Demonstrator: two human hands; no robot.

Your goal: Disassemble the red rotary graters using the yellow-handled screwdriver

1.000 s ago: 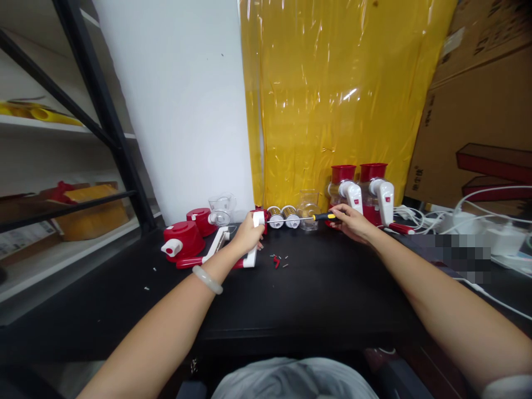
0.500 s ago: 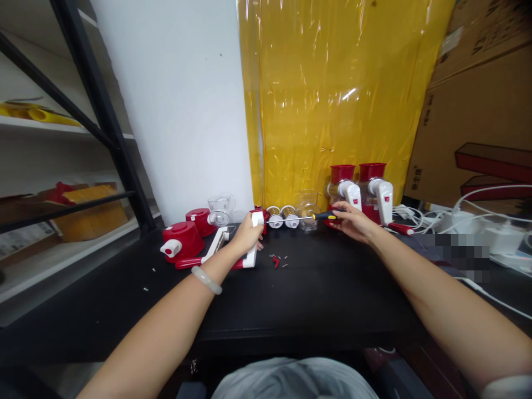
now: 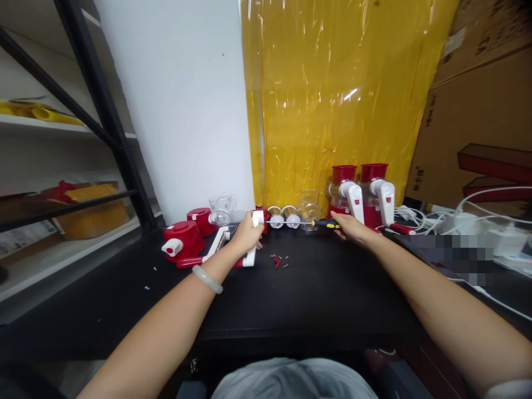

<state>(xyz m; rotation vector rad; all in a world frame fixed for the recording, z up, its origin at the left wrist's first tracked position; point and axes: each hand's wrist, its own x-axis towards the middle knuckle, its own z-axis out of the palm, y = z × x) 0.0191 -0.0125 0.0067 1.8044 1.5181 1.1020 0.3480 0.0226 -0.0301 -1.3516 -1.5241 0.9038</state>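
Note:
My left hand point(image 3: 248, 234) is closed around a white crank handle point(image 3: 250, 257), held upright just above the table. My right hand point(image 3: 351, 226) is closed on the rear of a black-and-yellow screwdriver point(image 3: 326, 223). Its long shaft lies level and points left, with the tip at the upper end of the crank handle; the exact contact is too small to tell. Below lie a small red part point(image 3: 277, 263) and several screws point(image 3: 286, 265). A second white crank handle point(image 3: 216, 243) with a red grip rests left of my left hand.
Red grater bodies point(image 3: 186, 241) and a clear hopper point(image 3: 223, 202) stand at left. Behind the shaft are two grater drums point(image 3: 291, 216) and another clear part point(image 3: 310, 206). Assembled rotary graters point(image 3: 344, 191) stand right, beside white cables point(image 3: 457, 216). A black shelf frame point(image 3: 97, 105) rises at left.
My right hand has shifted its grip on the screwdriver, from fingers over the top of the handle to a lower hold at its rear end. My left hand keeps its hold.

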